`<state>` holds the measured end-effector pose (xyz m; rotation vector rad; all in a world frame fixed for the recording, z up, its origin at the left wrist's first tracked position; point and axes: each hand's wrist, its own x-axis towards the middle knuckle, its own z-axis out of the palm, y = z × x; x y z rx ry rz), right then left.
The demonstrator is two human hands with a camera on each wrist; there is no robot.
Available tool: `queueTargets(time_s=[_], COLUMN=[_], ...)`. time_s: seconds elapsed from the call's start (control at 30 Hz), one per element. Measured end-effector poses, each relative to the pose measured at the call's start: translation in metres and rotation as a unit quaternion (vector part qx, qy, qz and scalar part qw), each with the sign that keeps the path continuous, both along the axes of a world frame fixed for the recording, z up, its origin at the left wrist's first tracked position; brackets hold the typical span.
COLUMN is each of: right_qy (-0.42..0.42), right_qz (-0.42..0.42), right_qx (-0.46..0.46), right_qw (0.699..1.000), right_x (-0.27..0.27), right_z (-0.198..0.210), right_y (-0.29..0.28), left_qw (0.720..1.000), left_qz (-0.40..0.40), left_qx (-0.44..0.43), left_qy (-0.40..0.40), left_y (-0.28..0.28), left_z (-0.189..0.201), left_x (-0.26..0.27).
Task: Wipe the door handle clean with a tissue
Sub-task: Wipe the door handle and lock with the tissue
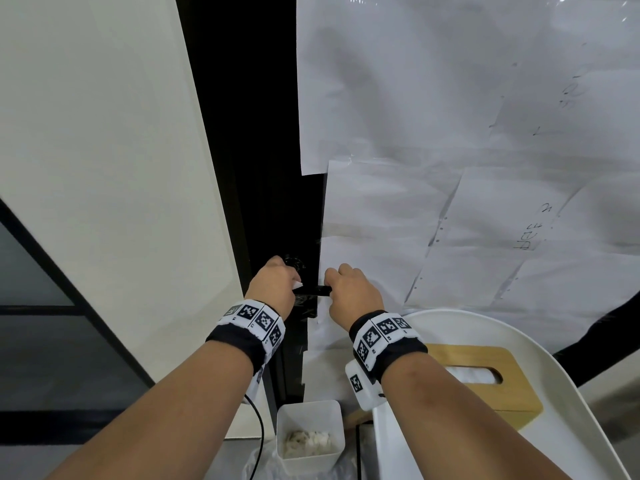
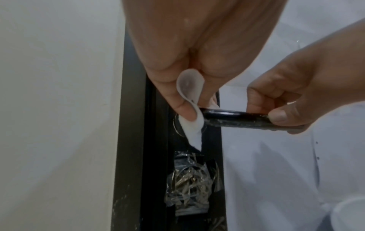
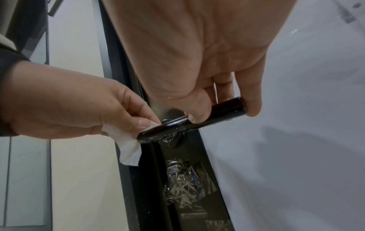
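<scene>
A black lever door handle point(image 1: 313, 290) point(image 2: 237, 119) point(image 3: 189, 123) sticks out level from the black door frame, its surface flecked with pale specks. My left hand point(image 1: 277, 284) point(image 3: 82, 112) pinches a folded white tissue point(image 1: 298, 284) point(image 2: 192, 118) point(image 3: 128, 148) against the handle's inner end near the pivot. My right hand point(image 1: 349, 289) point(image 2: 292, 107) grips the handle's free end between thumb and curled fingers. A tail of tissue hangs below the handle.
White paper sheets point(image 1: 450, 133) cover the door to the right. Crumpled clear tape point(image 2: 187, 187) covers the lock plate below the handle. A wooden tissue box point(image 1: 485, 379) lies on a white tray point(image 1: 571, 393) at lower right. A white bin point(image 1: 310, 438) holds used tissues below.
</scene>
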<state>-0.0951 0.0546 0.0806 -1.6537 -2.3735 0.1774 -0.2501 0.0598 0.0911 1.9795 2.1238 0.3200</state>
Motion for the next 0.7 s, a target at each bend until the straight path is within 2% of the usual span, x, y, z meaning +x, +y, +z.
queueTargets(time_s=[0.17,0.4,0.47,0.63,0.7], right_qy=[0.002,-0.003,-0.003,-0.003,-0.003], right_qz=[0.004,0.001,0.000,0.004,0.006], right_qx=[-0.003,0.002,0.003,0.003,0.003], right_qw=[1.000,1.000,1.000,1.000,1.000], right_x=[0.003,0.000,0.000,0.000,0.001], right_z=[-0.001,-0.003,-0.003,-0.002,-0.001], right_y=[0.001,0.002,0.002,0.000,0.000], left_qw=[0.999,0.967,0.963,0.973,0.963], left_qz=[0.029,0.091,0.089,0.039,0.051], left_qx=[0.026,0.176,0.187,0.161,0.187], left_qy=[-0.031,-0.163,-0.174,-0.160,-0.184], left_y=[-0.012,-0.021,-0.020,-0.022,-0.023], left_z=[0.000,0.000,0.000,-0.011,-0.007], left_x=[-0.006,-0.008,-0.006,-0.002,-0.004])
